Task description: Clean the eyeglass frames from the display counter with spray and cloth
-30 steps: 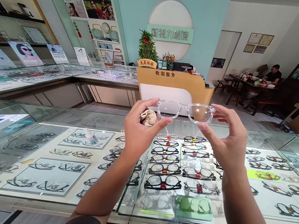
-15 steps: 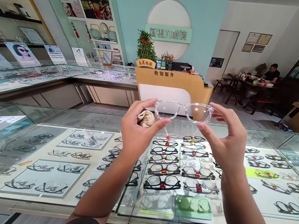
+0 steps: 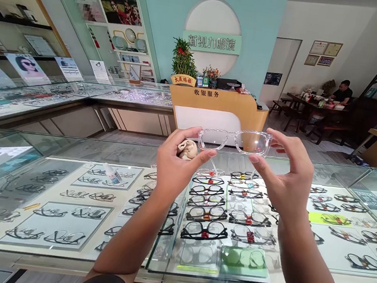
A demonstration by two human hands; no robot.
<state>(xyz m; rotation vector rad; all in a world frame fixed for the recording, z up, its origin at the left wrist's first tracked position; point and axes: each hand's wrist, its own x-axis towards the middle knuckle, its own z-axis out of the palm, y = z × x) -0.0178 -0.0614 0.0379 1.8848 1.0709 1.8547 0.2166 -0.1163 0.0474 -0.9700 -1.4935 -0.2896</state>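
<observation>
A pair of clear-framed glasses (image 3: 233,138) is held up in the air above the glass counter, its lenses upright and its temples pointing down and away. My left hand (image 3: 180,164) grips the left end of the frame between thumb and fingers. Tucked in that same palm is a crumpled beige cloth (image 3: 187,149). At the other end, my right hand (image 3: 284,175) pinches the frame's right corner, thumb below and fingertips above. Below both hands, rows of dark-rimmed glasses (image 3: 205,230) lie inside the display case.
The glass counter (image 3: 85,261) spans the front. On its left part stands a small white bottle (image 3: 112,175), near a yellow stick (image 3: 32,206). Beyond are a wooden cashier desk (image 3: 216,99) with a potted plant (image 3: 184,60), and a person (image 3: 342,94) seated at a far table.
The clear glasses and my left hand have shifted slightly to the right, and the glasses are turned a little. Both hands keep their hold.
</observation>
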